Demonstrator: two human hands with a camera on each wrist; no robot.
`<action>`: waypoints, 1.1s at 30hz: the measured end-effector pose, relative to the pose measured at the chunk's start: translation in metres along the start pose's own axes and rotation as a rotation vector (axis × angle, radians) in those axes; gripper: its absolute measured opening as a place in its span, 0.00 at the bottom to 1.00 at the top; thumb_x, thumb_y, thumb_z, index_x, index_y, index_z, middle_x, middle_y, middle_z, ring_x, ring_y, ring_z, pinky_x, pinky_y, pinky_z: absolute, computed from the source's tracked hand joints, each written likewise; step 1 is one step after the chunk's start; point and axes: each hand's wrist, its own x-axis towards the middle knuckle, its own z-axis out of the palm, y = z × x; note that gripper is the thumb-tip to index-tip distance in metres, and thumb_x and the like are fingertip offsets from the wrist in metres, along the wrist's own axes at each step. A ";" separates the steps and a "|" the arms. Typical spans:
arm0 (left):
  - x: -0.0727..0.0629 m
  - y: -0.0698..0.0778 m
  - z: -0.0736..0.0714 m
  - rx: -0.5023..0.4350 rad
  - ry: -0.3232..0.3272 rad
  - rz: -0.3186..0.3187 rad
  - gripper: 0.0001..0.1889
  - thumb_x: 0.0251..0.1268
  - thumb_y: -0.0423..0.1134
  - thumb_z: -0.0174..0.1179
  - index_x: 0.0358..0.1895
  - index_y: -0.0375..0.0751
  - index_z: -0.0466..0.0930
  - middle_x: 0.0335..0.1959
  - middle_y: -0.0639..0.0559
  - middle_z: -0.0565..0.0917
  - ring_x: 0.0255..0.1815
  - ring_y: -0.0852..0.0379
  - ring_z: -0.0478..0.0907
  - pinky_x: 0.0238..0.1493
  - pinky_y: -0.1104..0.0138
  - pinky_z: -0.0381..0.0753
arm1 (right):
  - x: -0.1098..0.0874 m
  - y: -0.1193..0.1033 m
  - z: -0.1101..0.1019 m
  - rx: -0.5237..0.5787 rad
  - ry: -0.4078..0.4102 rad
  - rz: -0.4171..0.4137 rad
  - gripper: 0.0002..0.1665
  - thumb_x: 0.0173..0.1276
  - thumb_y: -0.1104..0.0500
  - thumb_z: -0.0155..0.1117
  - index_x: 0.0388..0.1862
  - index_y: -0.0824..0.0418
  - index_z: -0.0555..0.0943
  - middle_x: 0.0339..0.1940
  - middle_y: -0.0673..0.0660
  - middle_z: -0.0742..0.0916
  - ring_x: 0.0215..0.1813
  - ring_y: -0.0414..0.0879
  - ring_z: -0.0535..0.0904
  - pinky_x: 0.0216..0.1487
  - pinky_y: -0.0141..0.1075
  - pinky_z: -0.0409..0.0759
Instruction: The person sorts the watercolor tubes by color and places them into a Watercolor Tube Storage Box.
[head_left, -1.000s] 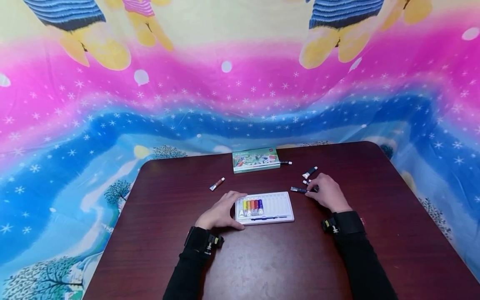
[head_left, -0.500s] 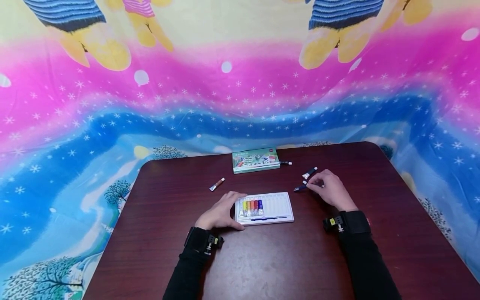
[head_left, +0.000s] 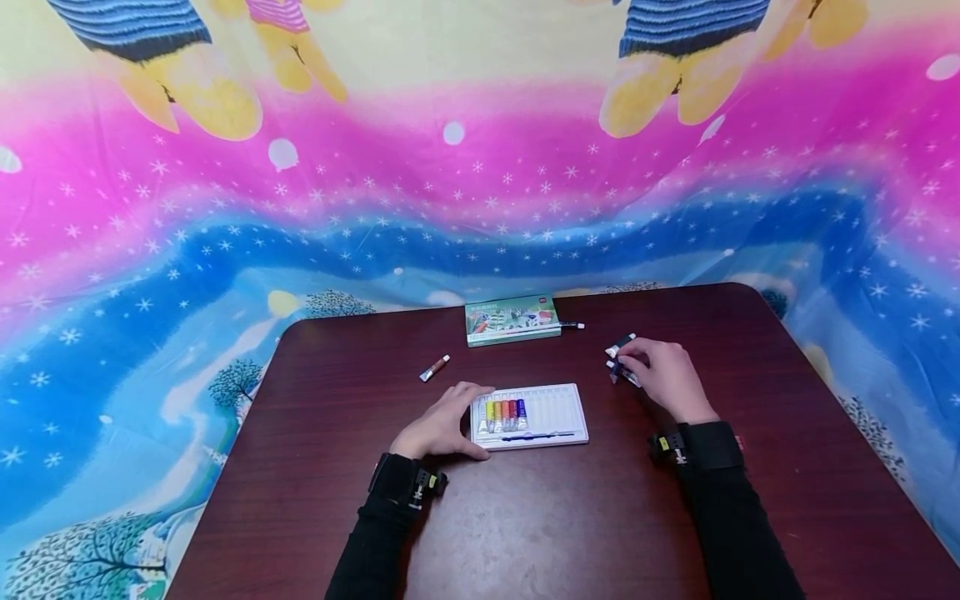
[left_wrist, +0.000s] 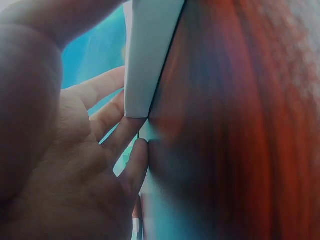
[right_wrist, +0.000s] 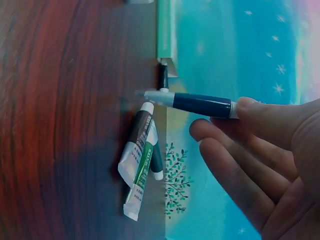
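My left hand (head_left: 437, 425) holds the left end of a white paint tray (head_left: 551, 408), thumb along its front edge and fingers at the back corner. Several coloured paint tubes (head_left: 505, 414) lie side by side in the tray's left slots, with a thin blue paintbrush (head_left: 536, 437) in front of them. To the right of the tray, my right hand (head_left: 670, 379) pinches a dark blue paint tube (right_wrist: 202, 105) by its white cap, crimped end pointing away. Beyond it in the right wrist view lie a dark brown tube (right_wrist: 138, 130), a green tube (right_wrist: 143, 175) and a dark green tube (right_wrist: 158, 165).
A green printed box (head_left: 512, 317) lies at the back of the dark red wooden table (head_left: 525, 525), with a black-bodied tube (head_left: 572, 326) at its right side. Left of the box lies a brown tube (head_left: 434, 368). A patterned cloth (head_left: 420, 192) hangs behind the table.
My right hand has shifted slightly right, and the dark blue tube in it has swung from pointing left to pointing toward me. My left hand and the tray stay in place.
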 end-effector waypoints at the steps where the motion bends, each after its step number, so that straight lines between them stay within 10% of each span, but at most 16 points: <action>1: 0.000 0.000 0.000 0.003 -0.002 -0.002 0.55 0.45 0.52 0.84 0.79 0.53 0.64 0.71 0.53 0.69 0.69 0.54 0.65 0.70 0.52 0.73 | 0.000 -0.001 0.002 -0.018 0.005 -0.017 0.09 0.74 0.65 0.66 0.49 0.63 0.89 0.43 0.63 0.91 0.37 0.53 0.82 0.39 0.45 0.78; 22: 0.002 -0.003 0.000 0.029 -0.009 0.007 0.55 0.46 0.52 0.84 0.80 0.54 0.63 0.73 0.52 0.68 0.72 0.53 0.65 0.72 0.53 0.71 | 0.003 -0.021 0.034 0.015 -0.041 -0.183 0.11 0.69 0.66 0.71 0.49 0.59 0.91 0.44 0.55 0.90 0.46 0.50 0.86 0.49 0.48 0.85; 33: 0.002 -0.004 0.001 0.015 -0.011 0.003 0.55 0.46 0.52 0.84 0.80 0.54 0.63 0.73 0.53 0.68 0.71 0.54 0.64 0.72 0.53 0.71 | 0.001 -0.025 0.055 0.108 -0.187 -0.077 0.19 0.72 0.63 0.69 0.61 0.57 0.86 0.54 0.57 0.88 0.48 0.50 0.86 0.49 0.47 0.85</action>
